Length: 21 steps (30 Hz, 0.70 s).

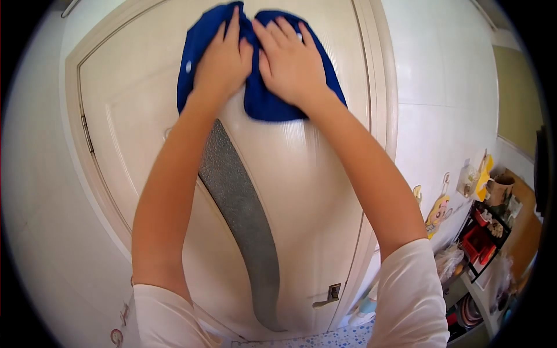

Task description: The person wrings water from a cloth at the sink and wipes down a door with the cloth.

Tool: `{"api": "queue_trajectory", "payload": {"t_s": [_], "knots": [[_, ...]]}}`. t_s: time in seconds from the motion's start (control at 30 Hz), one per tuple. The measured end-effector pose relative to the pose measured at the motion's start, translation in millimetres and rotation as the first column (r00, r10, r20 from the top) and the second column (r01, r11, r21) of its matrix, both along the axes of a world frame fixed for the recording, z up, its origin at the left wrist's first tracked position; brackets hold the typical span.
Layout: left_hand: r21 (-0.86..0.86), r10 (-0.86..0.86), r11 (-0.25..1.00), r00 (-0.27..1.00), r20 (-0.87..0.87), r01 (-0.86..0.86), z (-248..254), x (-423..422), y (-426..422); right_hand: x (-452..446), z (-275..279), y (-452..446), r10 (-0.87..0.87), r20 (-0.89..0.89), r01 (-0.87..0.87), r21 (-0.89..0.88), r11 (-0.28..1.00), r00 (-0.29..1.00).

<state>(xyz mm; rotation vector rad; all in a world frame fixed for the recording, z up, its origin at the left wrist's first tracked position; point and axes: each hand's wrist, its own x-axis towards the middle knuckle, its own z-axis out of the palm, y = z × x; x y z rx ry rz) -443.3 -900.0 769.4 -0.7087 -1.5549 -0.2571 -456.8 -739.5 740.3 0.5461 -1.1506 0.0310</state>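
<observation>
Cream-coloured door [313, 203] inset with a curved strip of textured glass [238, 200] stands behind a dark-blue cloth [262, 100] at its upper part. Side by side, the left hand [223, 68] and the right hand [293, 66] lie on the cloth, fingers extended and spread over it.

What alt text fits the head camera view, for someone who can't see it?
A person's left hand and right hand rest on dark blue cloth against a cream-coloured panelled door. A curved grey textured panel runs down the door; a metal lever handle sits lower right.
</observation>
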Motion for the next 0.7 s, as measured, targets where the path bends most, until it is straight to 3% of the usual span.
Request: {"api": "queue_trajectory", "payload": {"t_s": [0.07, 0.13, 0.17, 0.27, 0.37, 0.4, 0.53, 0.57, 0.6, 0.67, 0.7], "knots": [[-0.032, -0.069, 0.997, 0.993, 0.095, 0.072, -38, 5, 0, 9, -37, 12, -0.005, 0.098, -0.001, 0.059, 0.998, 0.995], [-0.064, -0.267, 0.957, 0.948, 0.174, 0.282, -68, -1, 14, 17, -66, 35, -0.066, 0.187, 0.054, 0.065, 0.996, 0.98], [-0.072, -0.235, 0.962, 0.934, 0.269, 0.263, -78, -1, 24, 20, -73, 47, -0.093, 0.214, 0.085, 0.046, 0.995, 0.972], [-0.119, -0.282, 0.935, 0.904, 0.321, 0.334, -81, -4, 57, 16, -66, 74, -0.151, 0.225, 0.164, -0.039, 0.986, 0.963], [-0.168, -0.297, 0.932, 0.944, 0.146, 0.32, -42, -14, 79, 3, -30, 85, -0.174, 0.153, 0.196, -0.142, 0.97, 0.973], [-0.162, -0.289, 0.935, 0.942, 0.169, 0.316, -25, -13, 81, -3, -15, 86, -0.175, 0.126, 0.197, -0.18, 0.964, 0.976], [-0.141, -0.177, 0.975, 0.984, -0.007, 0.174, 36, -21, 67, -22, 54, 71, -0.193, 0.019, 0.19, -0.303, 0.934, 0.981], [-0.091, -0.121, 0.988, 0.992, 0.032, 0.123, 48, -18, 58, -11, 68, 59, -0.219, 0.048, 0.223, -0.304, 0.926, 0.975], [-0.097, -0.086, 0.992, 0.993, -0.076, 0.078, 55, -16, 45, 0, 78, 46, -0.099, 0.102, 0.126, -0.312, 0.942, 0.99], [-0.025, -0.084, 0.996, 0.996, -0.01, 0.084, 73, -11, 21, 4, 98, 23, -0.037, 0.108, 0.065, -0.268, 0.961, 0.993], [0.002, -0.041, 0.999, 0.997, -0.059, 0.041, 76, -10, 8, 5, 106, 12, -0.038, 0.107, 0.061, -0.225, 0.972, 0.994]]}}
